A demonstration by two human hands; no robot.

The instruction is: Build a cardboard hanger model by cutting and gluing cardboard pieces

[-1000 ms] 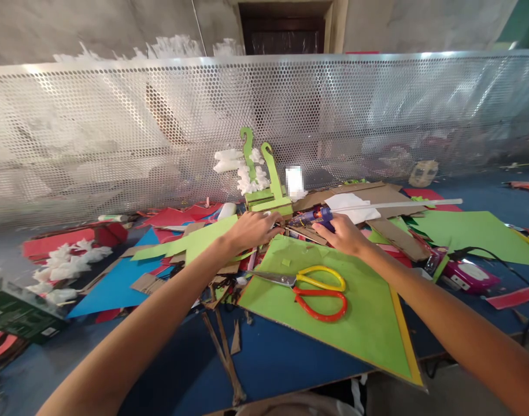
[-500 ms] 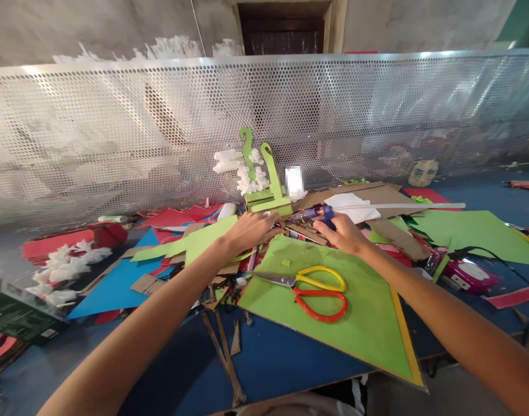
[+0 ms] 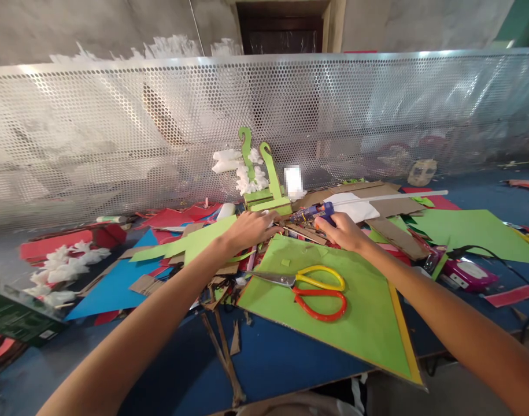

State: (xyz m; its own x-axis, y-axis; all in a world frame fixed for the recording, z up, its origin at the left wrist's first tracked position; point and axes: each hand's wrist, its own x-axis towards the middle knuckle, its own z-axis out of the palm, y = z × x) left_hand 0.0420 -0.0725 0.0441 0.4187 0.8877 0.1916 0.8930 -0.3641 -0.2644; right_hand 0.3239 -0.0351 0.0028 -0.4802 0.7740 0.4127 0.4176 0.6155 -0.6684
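**Head view**

The right hand (image 3: pixel 343 232) has its grip clamped on the glue gun (image 3: pixel 313 214). The gun sits low over the scraps at the middle of the bench (image 3: pixel 281 358), nozzle pointing left. A long white glue stick (image 3: pixel 394 198) projects from the back of the gun toward the right.

The left hand (image 3: pixel 247 229) rests palm down just left of the nozzle, at the foot of the upright green model (image 3: pixel 268 196). Its fingertips are hidden among the cardboard strips, so it cannot be told whether its grip is closed on a piece.

Recommended practice, judged from this position:

1. Bring the nozzle close to the joint before squeezing, and lay a short bead rather than a blob.
2. Keep the left fingertips to the side of the nozzle, off the hot tip and off fresh glue.
3. Press the part down flat and steady so that it does not slide.
4. Watch the stick. It reaches far right over the brown cardboard and may catch there if the gun turns.
5. Keep both forearms raised. The scissors (image 3: pixel 311 286) lie on the green card (image 3: pixel 363 329) just near of the hands, blades pointing left.
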